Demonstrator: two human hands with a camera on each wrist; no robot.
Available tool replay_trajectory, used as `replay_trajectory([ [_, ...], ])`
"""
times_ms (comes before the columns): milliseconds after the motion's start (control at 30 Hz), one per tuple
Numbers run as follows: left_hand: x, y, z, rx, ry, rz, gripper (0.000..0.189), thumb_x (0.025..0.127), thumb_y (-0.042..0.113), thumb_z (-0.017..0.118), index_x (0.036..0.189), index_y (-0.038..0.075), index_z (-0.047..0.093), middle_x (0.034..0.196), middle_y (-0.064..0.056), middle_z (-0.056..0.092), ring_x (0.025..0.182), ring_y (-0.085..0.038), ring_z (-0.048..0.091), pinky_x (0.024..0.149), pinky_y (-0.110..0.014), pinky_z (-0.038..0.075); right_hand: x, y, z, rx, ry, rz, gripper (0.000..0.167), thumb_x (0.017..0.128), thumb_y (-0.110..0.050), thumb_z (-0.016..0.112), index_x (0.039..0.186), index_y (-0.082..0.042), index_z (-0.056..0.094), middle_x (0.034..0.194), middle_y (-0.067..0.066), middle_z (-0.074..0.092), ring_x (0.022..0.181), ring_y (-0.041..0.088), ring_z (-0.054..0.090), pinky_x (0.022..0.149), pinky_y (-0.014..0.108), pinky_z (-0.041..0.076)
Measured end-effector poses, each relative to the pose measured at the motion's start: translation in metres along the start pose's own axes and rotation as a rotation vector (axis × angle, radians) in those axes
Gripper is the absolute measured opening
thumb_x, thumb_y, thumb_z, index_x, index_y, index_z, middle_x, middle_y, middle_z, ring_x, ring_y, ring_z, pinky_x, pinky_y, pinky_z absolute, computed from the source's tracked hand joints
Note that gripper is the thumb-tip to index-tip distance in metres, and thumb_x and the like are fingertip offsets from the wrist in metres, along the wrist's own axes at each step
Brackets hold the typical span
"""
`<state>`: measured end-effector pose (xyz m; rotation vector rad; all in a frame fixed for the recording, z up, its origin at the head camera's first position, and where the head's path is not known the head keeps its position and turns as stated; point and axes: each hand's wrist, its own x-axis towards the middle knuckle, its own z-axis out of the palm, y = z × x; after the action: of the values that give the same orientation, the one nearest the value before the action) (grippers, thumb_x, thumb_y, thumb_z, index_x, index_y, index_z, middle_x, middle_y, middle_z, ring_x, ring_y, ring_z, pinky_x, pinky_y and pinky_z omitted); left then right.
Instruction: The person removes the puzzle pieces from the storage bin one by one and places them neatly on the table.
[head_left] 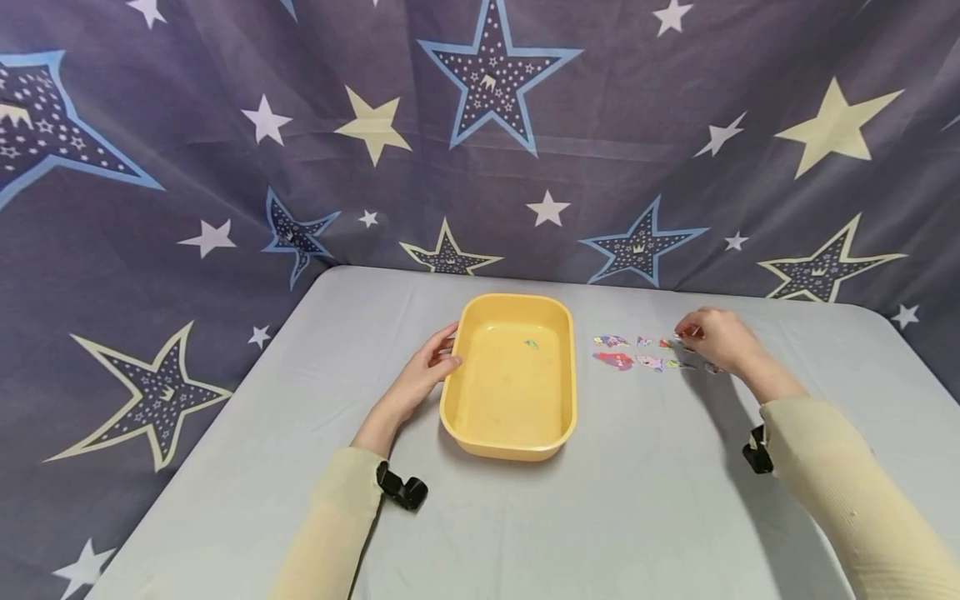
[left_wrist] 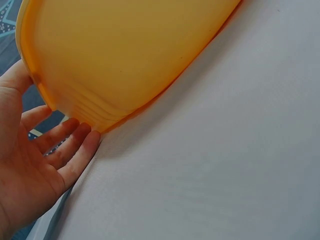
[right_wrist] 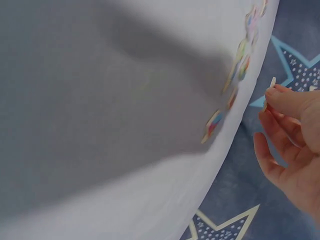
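A yellow rectangular plastic basin [head_left: 510,383] stands on the table, with one small green flat piece [head_left: 531,344] lying inside it. At its left side my left hand [head_left: 420,375] holds the wall, thumb at the rim and fingertips against the outside, as the left wrist view shows. My right hand [head_left: 720,337] is over the far right of the table, pinching a small flat piece [right_wrist: 273,81] between thumb and fingers; mostly its pale edge shows. Below and beside that hand lie several colourful cut-out pieces in two rows, among them a red one [head_left: 615,360] and a blue-and-red one [right_wrist: 214,121].
A pale grey cloth covers the table [head_left: 600,517]. Behind it and on the left hangs a dark curtain [head_left: 375,200] printed with stars. Black wrist straps [head_left: 405,487] sit on both cuffs. The right arm casts a shadow over the cloth.
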<state>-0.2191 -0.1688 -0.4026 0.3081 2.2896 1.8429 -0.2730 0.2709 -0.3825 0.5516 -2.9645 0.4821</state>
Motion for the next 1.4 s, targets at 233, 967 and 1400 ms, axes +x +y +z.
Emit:
replay_trajectory([
  [233,0.000,0.001,0.000,0.002,0.001,0.003,0.059,0.090,0.010,0.050,0.144,0.013,0.027,0.135,-0.020,0.040,0.117,-0.032,0.046,0.096,-0.038,0.040,-0.004,0.015,0.001,-0.005,-0.005,0.036,0.015,0.079,-0.005,0.061,0.092,0.000,0.068,0.085,0.016,0.064,0.079,0.032,0.060,0.071,0.047,0.046],
  [967,0.013,-0.029,-0.003,0.008,0.028,0.008,0.059,0.087,0.019,0.054,0.141,0.027,0.032,0.133,-0.010,0.044,0.111,-0.023,0.049,0.092,-0.034,0.043,-0.017,0.038,0.006,-0.020,-0.060,0.162,0.014,0.079,-0.006,0.060,0.089,-0.001,0.069,0.083,0.016,0.066,0.081,0.033,0.059,0.071,0.049,0.044],
  [1400,0.014,-0.028,-0.004,0.010,0.026,0.008,0.059,0.088,0.019,0.054,0.141,0.027,0.031,0.134,-0.011,0.043,0.113,-0.025,0.049,0.094,-0.036,0.043,-0.019,0.036,0.004,-0.009,-0.081,0.211,0.019,0.080,-0.007,0.059,0.096,-0.001,0.067,0.090,0.019,0.065,0.086,0.039,0.058,0.069,0.051,0.044],
])
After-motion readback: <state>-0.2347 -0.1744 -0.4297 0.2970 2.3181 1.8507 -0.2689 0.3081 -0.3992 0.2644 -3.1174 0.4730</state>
